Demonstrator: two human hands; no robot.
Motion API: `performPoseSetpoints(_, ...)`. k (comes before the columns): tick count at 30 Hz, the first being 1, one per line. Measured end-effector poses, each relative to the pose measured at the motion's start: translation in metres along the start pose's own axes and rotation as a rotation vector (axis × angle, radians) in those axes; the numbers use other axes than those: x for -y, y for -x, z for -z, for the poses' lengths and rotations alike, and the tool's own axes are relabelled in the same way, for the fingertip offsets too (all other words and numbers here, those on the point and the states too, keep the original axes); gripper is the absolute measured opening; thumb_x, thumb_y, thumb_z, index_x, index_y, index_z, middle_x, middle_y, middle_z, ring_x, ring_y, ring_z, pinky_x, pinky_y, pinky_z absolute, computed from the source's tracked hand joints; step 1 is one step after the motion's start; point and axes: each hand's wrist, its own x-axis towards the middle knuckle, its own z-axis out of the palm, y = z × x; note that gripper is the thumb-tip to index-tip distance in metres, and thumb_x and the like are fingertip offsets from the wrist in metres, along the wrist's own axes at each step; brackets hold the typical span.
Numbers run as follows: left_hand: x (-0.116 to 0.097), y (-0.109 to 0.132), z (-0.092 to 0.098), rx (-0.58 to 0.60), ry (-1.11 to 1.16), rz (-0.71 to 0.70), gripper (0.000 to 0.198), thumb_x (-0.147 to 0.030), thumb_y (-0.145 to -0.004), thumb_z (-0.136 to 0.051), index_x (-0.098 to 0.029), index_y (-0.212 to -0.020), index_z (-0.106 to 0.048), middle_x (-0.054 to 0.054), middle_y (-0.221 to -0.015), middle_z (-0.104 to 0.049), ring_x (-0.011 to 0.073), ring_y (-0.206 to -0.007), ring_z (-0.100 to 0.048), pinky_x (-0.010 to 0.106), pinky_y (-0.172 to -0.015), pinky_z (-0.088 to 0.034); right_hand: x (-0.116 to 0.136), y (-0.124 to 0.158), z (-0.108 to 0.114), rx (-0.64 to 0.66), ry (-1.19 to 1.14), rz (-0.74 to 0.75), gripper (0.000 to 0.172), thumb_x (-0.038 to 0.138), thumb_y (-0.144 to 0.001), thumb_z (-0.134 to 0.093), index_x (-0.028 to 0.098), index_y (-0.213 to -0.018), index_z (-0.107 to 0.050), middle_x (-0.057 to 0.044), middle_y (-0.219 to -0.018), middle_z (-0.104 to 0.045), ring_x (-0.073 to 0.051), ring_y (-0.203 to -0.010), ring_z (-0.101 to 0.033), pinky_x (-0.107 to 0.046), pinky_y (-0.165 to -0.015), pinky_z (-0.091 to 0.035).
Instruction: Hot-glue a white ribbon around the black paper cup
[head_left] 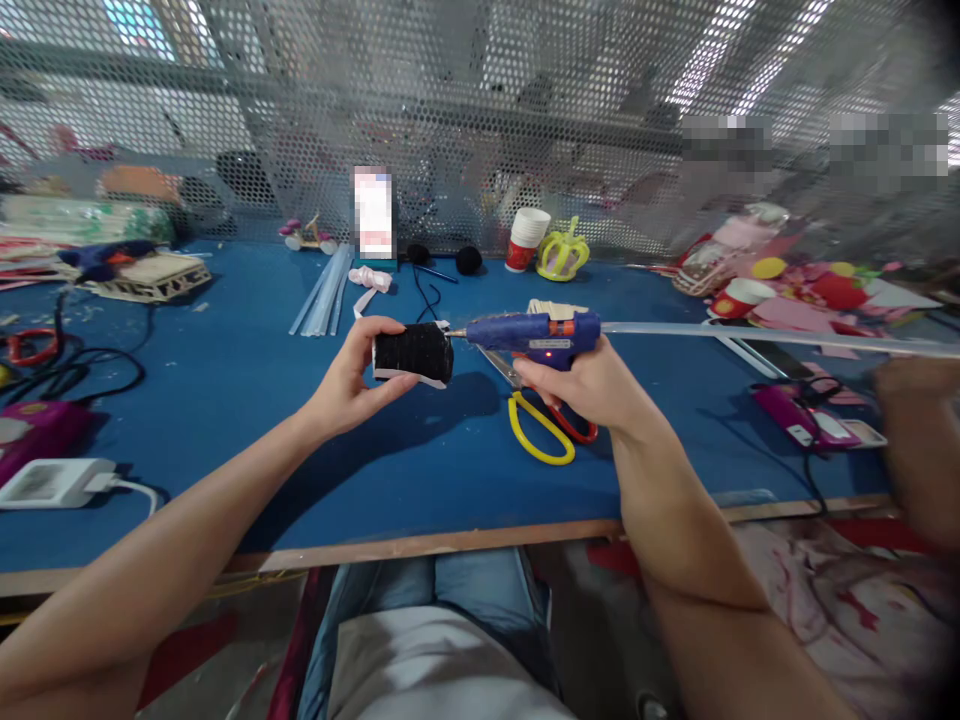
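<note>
My left hand [358,372] grips a paper cup wrapped in black [413,353], lying sideways, with a white edge showing along its lower side. In my right hand [577,378] is a blue hot glue gun [525,333], its small light lit red. The nozzle points left and meets or nearly meets the upper right end of the cup. A long clear glue stick [675,329] sticks out of the gun's back toward the right. Below the gun lie scissors [541,430] with yellow and red handles, partly hidden by my right hand.
On the blue table [450,490], clear glue sticks [324,292], a pink ribbon [371,279], stacked paper cups [527,240] and a yellow-green crown-like piece [562,252] stand behind my hands. White adapter [56,483] lies left; purple box [802,417] and another person's arm [919,450] are right.
</note>
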Motion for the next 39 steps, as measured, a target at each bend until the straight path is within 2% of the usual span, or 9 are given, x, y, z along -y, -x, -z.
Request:
performPoseSetpoints(9, 0.002, -0.0006, -0.0008, -0.008, 0.041, -0.014, 0.053, -0.023, -0.065, -0.071, -0.022, -0.111, -0.044, 0.009, -0.116, -0.046, 0.0217, -0.108, -0.046, 0.035, -0.091, -0.04, 0.0005, -0.0004, -0.0011, -0.029, -0.042, -0.01, 0.023, 0.033, -0.076, -0.059, 0.015, -0.063, -0.053, 0.003, -0.046, -0.05, -0.007, -0.037, -0.046, -0.022, -0.041, -0.041)
performPoseSetpoints(14, 0.0011, -0.0007, -0.0005, -0.008, 0.018, -0.02, 0.05, -0.024, -0.07, -0.067, -0.023, -0.113, -0.042, 0.009, -0.113, -0.046, 0.0213, -0.106, -0.046, 0.039, -0.092, -0.039, 0.0007, 0.0003, -0.002, -0.027, -0.018, 0.01, 0.023, 0.034, -0.076, -0.058, 0.015, -0.064, -0.054, 0.002, -0.047, -0.051, -0.007, -0.037, -0.046, -0.022, -0.041, -0.04)
performPoseSetpoints(20, -0.0004, 0.0002, -0.0005, 0.001, 0.076, 0.083, 0.05, -0.026, -0.07, -0.067, -0.024, -0.113, -0.042, 0.005, -0.102, -0.047, 0.0168, -0.091, -0.049, 0.03, -0.078, -0.044, -0.0001, 0.0011, -0.0009, 0.0, 0.029, 0.006, 0.021, 0.034, -0.076, -0.058, 0.014, -0.069, -0.057, 0.003, -0.044, -0.051, -0.009, -0.039, -0.047, -0.022, -0.042, -0.04)
performPoseSetpoints(26, -0.0006, 0.0, -0.0004, -0.009, 0.089, 0.11, 0.051, -0.025, -0.07, -0.068, -0.024, -0.113, -0.042, 0.003, -0.095, -0.048, 0.0132, -0.08, -0.048, 0.025, -0.069, -0.043, -0.0017, 0.0016, 0.0006, 0.027, 0.036, -0.004, 0.021, 0.034, -0.076, -0.059, 0.015, -0.067, -0.055, 0.003, -0.044, -0.051, -0.009, -0.039, -0.048, -0.023, -0.042, -0.04)
performPoseSetpoints(33, 0.0005, -0.001, -0.0011, 0.007, 0.041, -0.005, 0.051, -0.023, -0.068, -0.069, -0.023, -0.112, -0.043, 0.007, -0.111, -0.046, 0.019, -0.1, -0.048, 0.03, -0.082, -0.043, 0.0002, 0.0, 0.0002, 0.002, -0.01, 0.017, 0.024, 0.034, -0.076, -0.058, 0.015, -0.063, -0.054, 0.002, -0.046, -0.052, -0.007, -0.037, -0.046, -0.021, -0.041, -0.04)
performPoseSetpoints(39, 0.0013, -0.0015, -0.0009, 0.016, 0.026, -0.043, 0.05, -0.021, -0.07, -0.067, -0.024, -0.113, -0.041, 0.008, -0.113, -0.045, 0.0186, -0.103, -0.047, 0.031, -0.086, -0.041, 0.0002, -0.0006, 0.0006, -0.01, -0.019, 0.008, 0.023, 0.034, -0.077, -0.058, 0.015, -0.064, -0.054, 0.003, -0.046, -0.051, -0.008, -0.038, -0.047, -0.022, -0.043, -0.041)
